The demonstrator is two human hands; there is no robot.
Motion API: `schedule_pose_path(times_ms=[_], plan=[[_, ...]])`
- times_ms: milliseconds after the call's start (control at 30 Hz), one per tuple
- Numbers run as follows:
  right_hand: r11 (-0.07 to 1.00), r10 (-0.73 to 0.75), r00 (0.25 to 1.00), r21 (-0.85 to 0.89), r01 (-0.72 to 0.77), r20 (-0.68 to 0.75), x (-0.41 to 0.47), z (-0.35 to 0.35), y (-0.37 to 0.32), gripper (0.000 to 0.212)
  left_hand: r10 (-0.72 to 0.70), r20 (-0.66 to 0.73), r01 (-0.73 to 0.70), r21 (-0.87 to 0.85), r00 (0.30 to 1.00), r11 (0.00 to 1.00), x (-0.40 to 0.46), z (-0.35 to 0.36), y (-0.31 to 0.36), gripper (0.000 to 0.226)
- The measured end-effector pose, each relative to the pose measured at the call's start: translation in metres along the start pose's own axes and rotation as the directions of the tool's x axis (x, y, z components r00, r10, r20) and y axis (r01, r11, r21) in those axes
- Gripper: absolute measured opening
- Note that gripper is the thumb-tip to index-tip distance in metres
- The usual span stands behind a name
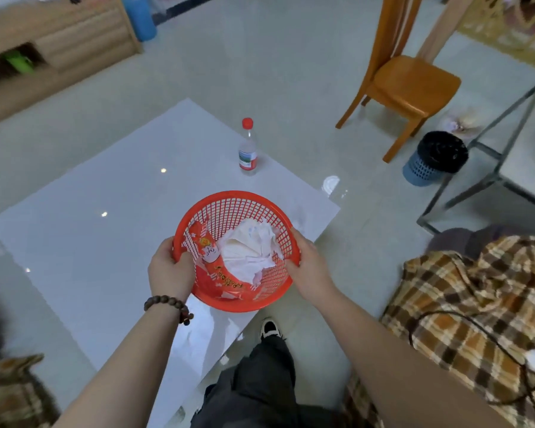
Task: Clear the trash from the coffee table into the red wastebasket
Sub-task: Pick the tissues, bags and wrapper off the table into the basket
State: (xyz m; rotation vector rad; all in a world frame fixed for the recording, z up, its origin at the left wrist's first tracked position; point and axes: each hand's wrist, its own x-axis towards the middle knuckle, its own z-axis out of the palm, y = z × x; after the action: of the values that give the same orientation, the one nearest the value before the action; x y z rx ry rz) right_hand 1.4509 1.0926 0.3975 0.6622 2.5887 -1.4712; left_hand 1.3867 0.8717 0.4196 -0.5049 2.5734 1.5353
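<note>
At far left a wooden cabinet (53, 41) runs out of the top-left corner, its open shelf dark and blurred. The white worktop (112, 211) lies as a tilted slab, its left corner near the frame's left side and its near edge crossing under the forearms; most of its glossy surface is bare.

The left hand (170, 271), with a bead bracelet (170, 305) at the wrist, grips the left rim of the red wastebasket (235, 251), its fingers (184, 261) curled over the rim and the thumb outside. The basket is held tilted toward the camera over the worktop's near right corner; whether its base touches the surface cannot be told. Inside it lie a red printed wrapper (212, 261) and crumpled white paper (250, 251). The right hand (306, 267) clasps the right rim, fingers wrapped around the edge.

Beyond the basket a clear plastic bottle (248, 148) with a red cap stands upright near the worktop's far right edge, well apart from the basket. Open tiled floor (291, 72) lies behind and to the right.

Further right stand an orange wooden chair (408, 84), a blue bin (433, 159) with a black liner, and a metal-framed table (507, 168) cut off by the frame. A plaid cloth (476, 304) fills the lower right, with a black cable across it.
</note>
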Motion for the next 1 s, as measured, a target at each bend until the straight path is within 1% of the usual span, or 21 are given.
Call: schedule_pose_path(times_ms=[233,300,400,567,633,700,767,833,900,1000], plan=[[0.996,-0.063,0.984,-0.046,0.072,0.169,0.082,-0.015,-0.014,0.063,-0.097,-0.138,0.100,0.011,0.986,0.995,0.034,0.026,0.027,0.024],[0.996,-0.077,0.969,-0.020,0.084,0.233,0.100,-0.014,-0.016,0.061,-0.120,-0.189,0.125,0.013,0.975,0.992,0.037,0.030,0.028,0.025],[0.993,-0.112,0.931,0.010,0.115,0.346,0.126,-0.009,-0.017,0.059,-0.191,-0.270,0.199,0.002,0.944,0.980,0.037,0.037,0.025,0.025],[0.982,-0.156,0.861,-0.019,0.189,0.484,0.160,-0.006,-0.007,0.058,-0.289,-0.395,0.306,-0.019,0.872,0.952,0.025,0.055,0.021,0.029],[0.973,-0.180,0.813,-0.023,0.231,0.554,0.171,-0.007,-0.001,0.056,-0.346,-0.443,0.370,-0.035,0.827,0.928,0.018,0.063,0.020,0.029],[0.974,-0.171,0.772,-0.013,0.226,0.612,0.182,-0.010,0.009,0.054,-0.402,-0.495,0.434,-0.055,0.770,0.899,0.011,0.070,0.017,0.025],[0.965,-0.139,0.768,-0.088,0.246,0.625,0.194,-0.016,0.028,0.056,-0.435,-0.550,0.488,-0.057,0.713,0.871,0.002,0.077,0.013,0.021],[0.892,-0.156,0.760,-0.241,0.383,0.630,0.209,-0.026,0.053,0.059,-0.454,-0.590,0.531,-0.051,0.667,0.846,-0.006,0.082,0.008,0.019],[0.784,-0.142,0.720,-0.367,0.501,0.679,0.224,-0.033,0.077,0.063,-0.465,-0.617,0.560,-0.046,0.636,0.827,-0.012,0.086,0.003,0.020],[0.650,-0.097,0.660,-0.454,0.609,0.745,0.239,-0.030,0.104,0.066,-0.480,-0.638,0.589,-0.049,0.603,0.806,-0.016,0.092,-0.001,0.023]])
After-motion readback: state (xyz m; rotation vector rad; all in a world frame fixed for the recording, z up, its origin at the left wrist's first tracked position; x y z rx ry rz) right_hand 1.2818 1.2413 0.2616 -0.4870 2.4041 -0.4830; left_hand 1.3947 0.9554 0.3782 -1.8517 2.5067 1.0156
